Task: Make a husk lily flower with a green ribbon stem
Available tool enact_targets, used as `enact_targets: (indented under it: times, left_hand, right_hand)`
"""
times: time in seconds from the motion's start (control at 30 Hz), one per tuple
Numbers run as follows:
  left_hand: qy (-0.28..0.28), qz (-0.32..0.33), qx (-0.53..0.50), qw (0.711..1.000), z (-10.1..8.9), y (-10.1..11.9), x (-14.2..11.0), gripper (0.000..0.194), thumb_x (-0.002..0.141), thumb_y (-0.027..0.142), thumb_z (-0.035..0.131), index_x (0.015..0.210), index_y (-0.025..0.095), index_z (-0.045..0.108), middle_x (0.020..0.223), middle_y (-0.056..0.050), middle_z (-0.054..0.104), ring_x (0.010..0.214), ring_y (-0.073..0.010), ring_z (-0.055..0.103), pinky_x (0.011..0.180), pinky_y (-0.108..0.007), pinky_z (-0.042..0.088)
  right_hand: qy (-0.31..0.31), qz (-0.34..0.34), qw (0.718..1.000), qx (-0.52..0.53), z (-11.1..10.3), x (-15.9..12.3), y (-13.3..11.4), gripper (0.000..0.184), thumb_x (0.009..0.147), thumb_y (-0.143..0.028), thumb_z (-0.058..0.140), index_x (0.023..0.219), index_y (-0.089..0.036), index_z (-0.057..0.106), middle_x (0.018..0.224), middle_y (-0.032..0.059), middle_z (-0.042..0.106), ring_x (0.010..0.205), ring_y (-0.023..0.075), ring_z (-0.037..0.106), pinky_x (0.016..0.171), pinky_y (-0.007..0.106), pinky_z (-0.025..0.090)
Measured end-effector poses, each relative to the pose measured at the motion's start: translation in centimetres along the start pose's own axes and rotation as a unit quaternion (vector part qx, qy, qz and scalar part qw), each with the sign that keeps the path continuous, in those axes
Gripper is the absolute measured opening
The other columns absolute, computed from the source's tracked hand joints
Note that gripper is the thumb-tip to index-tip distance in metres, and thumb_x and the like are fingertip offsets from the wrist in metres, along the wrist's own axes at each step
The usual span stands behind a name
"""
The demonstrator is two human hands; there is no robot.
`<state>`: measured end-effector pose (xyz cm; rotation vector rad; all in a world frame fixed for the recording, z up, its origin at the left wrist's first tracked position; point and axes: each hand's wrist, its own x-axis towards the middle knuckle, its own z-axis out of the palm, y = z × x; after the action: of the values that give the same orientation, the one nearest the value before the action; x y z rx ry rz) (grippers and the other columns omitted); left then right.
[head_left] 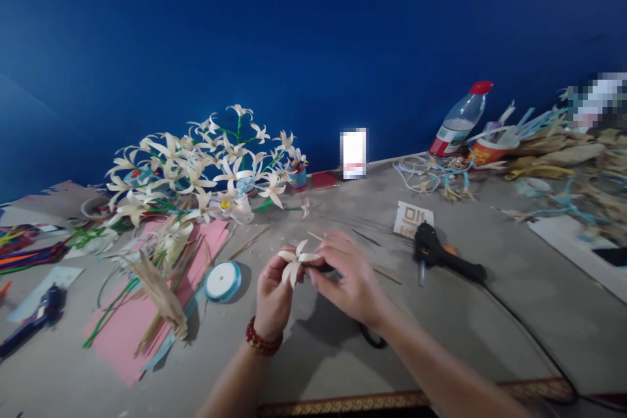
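A small cream flower [295,259] with pointed petals is held up over the grey table [441,339]. My left hand [272,297], with a red bead bracelet on its wrist, is closed around the flower's base from below. My right hand [350,277] pinches at the flower's right side, its fingers pressed together on a petal or the stem. A thin wooden stick [386,274] pokes out from behind my right hand.
A black glue gun [443,255] with a cord lies right of my hands. A roll of ribbon [223,281], pink paper [127,333] and dried husk strips lie left. Cream flowers on green stems [206,170] stand behind. A bottle [460,119], cup and husks sit far right.
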<state>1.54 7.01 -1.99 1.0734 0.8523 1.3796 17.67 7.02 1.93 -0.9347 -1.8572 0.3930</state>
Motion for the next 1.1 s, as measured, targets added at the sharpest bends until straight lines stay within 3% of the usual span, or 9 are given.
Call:
enact_targets:
  times: [0.27,0.47,0.73,0.93,1.1]
  left_hand:
    - [-0.01,0.03,0.017,0.999,0.08,0.19,-0.01,0.018,0.073,0.03,0.079,0.083,0.018,0.071,0.086,-0.004,0.062,0.08,-0.0155,0.056,0.074,-0.024,0.046]
    - [0.016,-0.017,-0.007,1.0,0.08,-0.02,0.05,0.021,0.07,0.032,0.081,0.078,0.017,0.068,0.083,-0.003,0.061,0.07,-0.0123,0.052,0.062,-0.021,0.044]
    - [0.019,0.002,0.009,1.0,0.02,-0.07,0.0,0.018,0.073,0.03,0.078,0.075,0.016,0.066,0.078,-0.002,0.058,0.071,-0.0132,0.051,0.066,-0.023,0.044]
    - [0.015,-0.014,-0.022,1.0,0.08,0.03,-0.1,0.022,0.071,0.034,0.079,0.074,0.017,0.067,0.076,-0.002,0.059,0.069,-0.014,0.052,0.067,-0.025,0.046]
    - [0.016,0.018,0.022,0.999,-0.12,-0.15,0.11,0.018,0.074,0.031,0.078,0.073,0.017,0.066,0.078,-0.002,0.059,0.073,-0.0138,0.051,0.07,-0.024,0.044]
  right_hand:
    - [-0.019,0.004,1.0,0.005,-0.22,-0.1,-0.15,0.011,0.086,-0.019,0.057,0.076,-0.022,0.054,0.072,-0.0002,0.058,0.071,0.0171,0.054,0.094,0.041,0.04]
    - [-0.024,0.01,1.0,0.015,-0.09,-0.19,-0.03,0.008,0.086,-0.017,0.057,0.079,-0.022,0.057,0.073,0.0004,0.061,0.073,0.0182,0.057,0.091,0.04,0.04]
    - [-0.018,0.028,0.997,0.066,0.19,-0.03,-0.16,0.013,0.085,-0.018,0.061,0.074,-0.022,0.055,0.074,0.0003,0.064,0.072,0.0177,0.059,0.093,0.041,0.041]
    - [-0.026,0.046,0.993,0.109,0.24,-0.08,0.07,0.013,0.085,-0.021,0.058,0.073,-0.022,0.054,0.072,0.0003,0.061,0.071,0.0177,0.058,0.086,0.037,0.046]
    - [-0.013,0.038,0.996,0.078,0.28,-0.07,0.01,0.013,0.085,-0.018,0.057,0.073,-0.023,0.054,0.072,0.0007,0.061,0.073,0.0183,0.058,0.091,0.04,0.045]
